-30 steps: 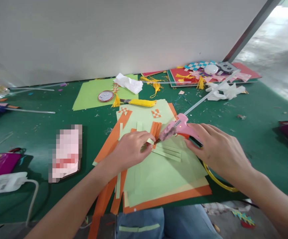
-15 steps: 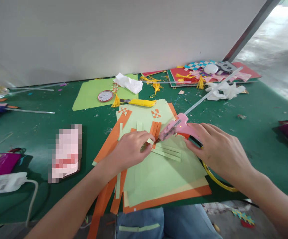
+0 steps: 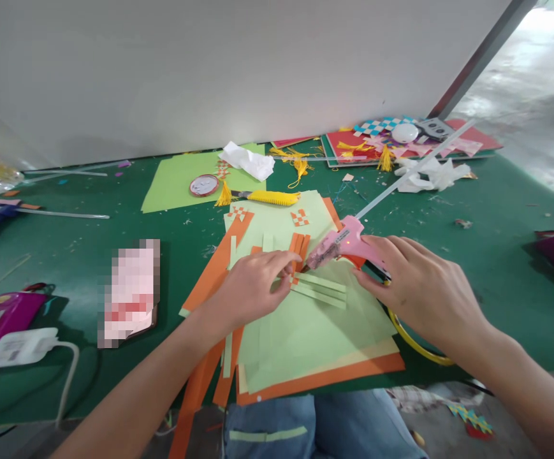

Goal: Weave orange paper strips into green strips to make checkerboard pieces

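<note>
My right hand (image 3: 420,290) grips a pink glue gun (image 3: 346,244) with a long clear glue stick (image 3: 410,175) sticking out behind it. Its nozzle points at several short orange strips (image 3: 299,247) crossing pale green strips (image 3: 322,288). My left hand (image 3: 252,284) pinches the left ends of those green strips, pressing them where they meet the orange ones. All this lies on stacked pale green paper (image 3: 305,331) and orange paper (image 3: 324,377) at the near edge of the green table (image 3: 472,255).
Long orange strips (image 3: 210,280) lie to the left. Behind are a yellow-handled knife (image 3: 269,197), round tin lid (image 3: 203,185), lime sheet (image 3: 176,182), white tissue (image 3: 248,159), tassels and woven pieces. A pixelated flat object (image 3: 131,293), white charger (image 3: 16,347) and purple objects sit left.
My left hand's fingers have shifted slightly right along the green strips. The glue gun and right hand stay almost still; the view has drifted a little.
</note>
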The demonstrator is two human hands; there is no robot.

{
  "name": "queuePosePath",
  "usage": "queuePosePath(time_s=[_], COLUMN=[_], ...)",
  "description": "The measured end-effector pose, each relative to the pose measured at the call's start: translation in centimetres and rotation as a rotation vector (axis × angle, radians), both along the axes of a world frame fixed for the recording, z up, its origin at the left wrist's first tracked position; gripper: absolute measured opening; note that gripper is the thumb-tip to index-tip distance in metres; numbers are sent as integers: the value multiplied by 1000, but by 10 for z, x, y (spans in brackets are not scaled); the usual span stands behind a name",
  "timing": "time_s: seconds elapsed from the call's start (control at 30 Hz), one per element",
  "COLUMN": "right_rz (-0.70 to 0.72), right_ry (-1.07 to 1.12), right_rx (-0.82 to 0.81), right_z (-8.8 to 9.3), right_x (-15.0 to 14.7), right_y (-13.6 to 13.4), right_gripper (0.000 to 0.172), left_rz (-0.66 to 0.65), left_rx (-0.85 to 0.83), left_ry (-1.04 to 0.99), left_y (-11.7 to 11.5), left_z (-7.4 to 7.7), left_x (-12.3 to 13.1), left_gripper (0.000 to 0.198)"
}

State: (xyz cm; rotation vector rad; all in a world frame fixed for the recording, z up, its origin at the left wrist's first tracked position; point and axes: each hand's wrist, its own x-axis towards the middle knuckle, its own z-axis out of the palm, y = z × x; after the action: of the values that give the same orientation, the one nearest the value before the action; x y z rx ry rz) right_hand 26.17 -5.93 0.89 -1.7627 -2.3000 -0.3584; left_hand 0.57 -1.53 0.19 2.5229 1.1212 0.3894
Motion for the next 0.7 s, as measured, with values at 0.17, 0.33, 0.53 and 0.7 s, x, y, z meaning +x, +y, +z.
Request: queuePosePath(time_s=[0.17, 0.33, 0.53, 0.7], right_rz=[-16, -50, -143, -247], right_ry=[34, 87, 119, 126], right_rx=[-6, -9, -6, 6], right_z=[-2, -4, 0, 4], right_x=[1, 6, 22, 29], right_y=[0, 1, -1, -5], right_gripper=[33, 35, 39, 44], left_rz=[82, 128, 162, 201], left_rx=[46, 50, 77, 166], left_ry=[68, 92, 126, 223], left_y=[-3, -6, -10, -17], left_z=[-3, -1, 1, 1], left_x=[8, 14, 18, 28], left_gripper=[21, 16, 12, 15])
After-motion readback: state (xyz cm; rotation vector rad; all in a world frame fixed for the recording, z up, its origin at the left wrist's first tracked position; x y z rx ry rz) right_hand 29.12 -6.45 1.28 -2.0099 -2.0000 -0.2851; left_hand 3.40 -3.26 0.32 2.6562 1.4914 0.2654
